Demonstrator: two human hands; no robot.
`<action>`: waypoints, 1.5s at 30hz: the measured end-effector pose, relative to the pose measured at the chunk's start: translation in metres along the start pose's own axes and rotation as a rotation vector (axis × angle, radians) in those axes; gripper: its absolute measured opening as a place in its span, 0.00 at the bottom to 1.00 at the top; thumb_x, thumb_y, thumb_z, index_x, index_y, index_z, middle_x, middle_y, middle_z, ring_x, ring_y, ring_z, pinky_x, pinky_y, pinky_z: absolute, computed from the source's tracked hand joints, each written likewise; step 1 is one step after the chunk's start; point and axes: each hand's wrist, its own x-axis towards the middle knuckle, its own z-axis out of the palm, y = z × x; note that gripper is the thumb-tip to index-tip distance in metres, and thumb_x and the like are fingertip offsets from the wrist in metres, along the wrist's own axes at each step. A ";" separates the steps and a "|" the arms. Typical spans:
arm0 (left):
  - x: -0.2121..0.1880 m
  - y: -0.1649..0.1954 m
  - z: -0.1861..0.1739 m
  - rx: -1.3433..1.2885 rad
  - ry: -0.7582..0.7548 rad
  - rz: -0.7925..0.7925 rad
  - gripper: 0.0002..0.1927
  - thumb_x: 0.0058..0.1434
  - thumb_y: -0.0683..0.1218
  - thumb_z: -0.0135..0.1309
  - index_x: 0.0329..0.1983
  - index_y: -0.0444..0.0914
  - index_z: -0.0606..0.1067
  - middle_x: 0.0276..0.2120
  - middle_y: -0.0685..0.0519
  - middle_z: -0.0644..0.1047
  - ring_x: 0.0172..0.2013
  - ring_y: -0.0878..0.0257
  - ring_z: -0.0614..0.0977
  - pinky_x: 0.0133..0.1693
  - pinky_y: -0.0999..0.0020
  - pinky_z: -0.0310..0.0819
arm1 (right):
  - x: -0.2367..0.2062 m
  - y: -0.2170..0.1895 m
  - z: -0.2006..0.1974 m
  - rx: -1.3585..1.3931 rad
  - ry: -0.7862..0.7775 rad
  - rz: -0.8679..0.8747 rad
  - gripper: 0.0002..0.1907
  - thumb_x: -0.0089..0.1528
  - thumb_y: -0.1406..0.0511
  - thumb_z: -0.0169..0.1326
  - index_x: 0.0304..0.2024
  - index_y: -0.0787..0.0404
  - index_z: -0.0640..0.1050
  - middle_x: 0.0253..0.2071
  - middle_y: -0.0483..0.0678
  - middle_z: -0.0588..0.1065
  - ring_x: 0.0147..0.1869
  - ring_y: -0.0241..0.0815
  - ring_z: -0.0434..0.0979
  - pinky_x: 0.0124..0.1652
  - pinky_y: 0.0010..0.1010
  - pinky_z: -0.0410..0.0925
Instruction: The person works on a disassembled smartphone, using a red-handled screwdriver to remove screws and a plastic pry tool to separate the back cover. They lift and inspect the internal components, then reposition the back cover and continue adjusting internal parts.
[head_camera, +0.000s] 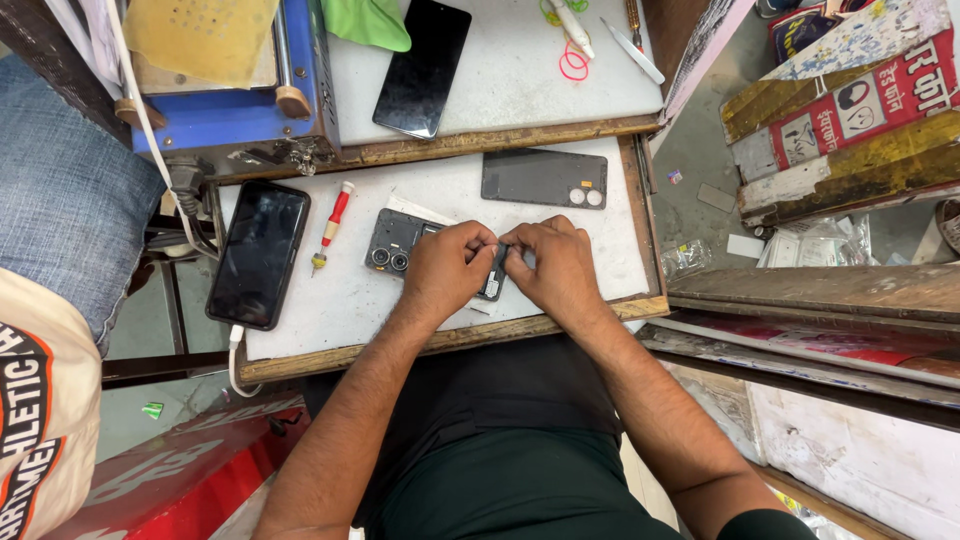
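Both hands rest on an opened dark phone (392, 243) that lies camera lenses up on a white pull-out work board (350, 300). My left hand (448, 268) presses on its middle and pinches something small at the fingertips. My right hand (555, 268) meets it from the right, fingertips touching the same spot. What the fingers pinch is hidden. A grey phone back cover (543, 178) lies just beyond the hands.
A black phone (259, 253) on a white cable lies left, a red-handled screwdriver (332, 225) beside it. Further back: another black phone (423, 67), a blue machine (230, 100), white tweezers (633, 52), a green cloth (367, 22). A person in jeans sits at left.
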 end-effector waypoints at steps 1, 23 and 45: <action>0.000 0.000 0.000 -0.006 -0.004 -0.005 0.05 0.62 0.45 0.59 0.38 0.40 0.81 0.31 0.54 0.85 0.34 0.63 0.88 0.37 0.67 0.83 | -0.001 -0.001 0.000 -0.008 -0.005 0.007 0.06 0.57 0.65 0.61 0.37 0.55 0.84 0.31 0.41 0.81 0.41 0.43 0.75 0.46 0.40 0.63; -0.003 0.001 0.001 -0.038 0.010 0.007 0.05 0.61 0.45 0.60 0.38 0.40 0.81 0.30 0.53 0.85 0.32 0.63 0.88 0.37 0.67 0.83 | -0.005 -0.003 0.000 -0.025 0.004 0.014 0.07 0.54 0.65 0.61 0.36 0.55 0.83 0.29 0.41 0.79 0.44 0.45 0.73 0.44 0.40 0.59; -0.002 0.000 0.002 -0.031 -0.003 0.011 0.05 0.62 0.45 0.59 0.39 0.40 0.80 0.31 0.53 0.84 0.32 0.63 0.88 0.36 0.67 0.83 | 0.004 0.010 -0.009 0.121 -0.040 -0.037 0.10 0.54 0.67 0.62 0.38 0.58 0.85 0.30 0.45 0.81 0.41 0.43 0.77 0.44 0.37 0.71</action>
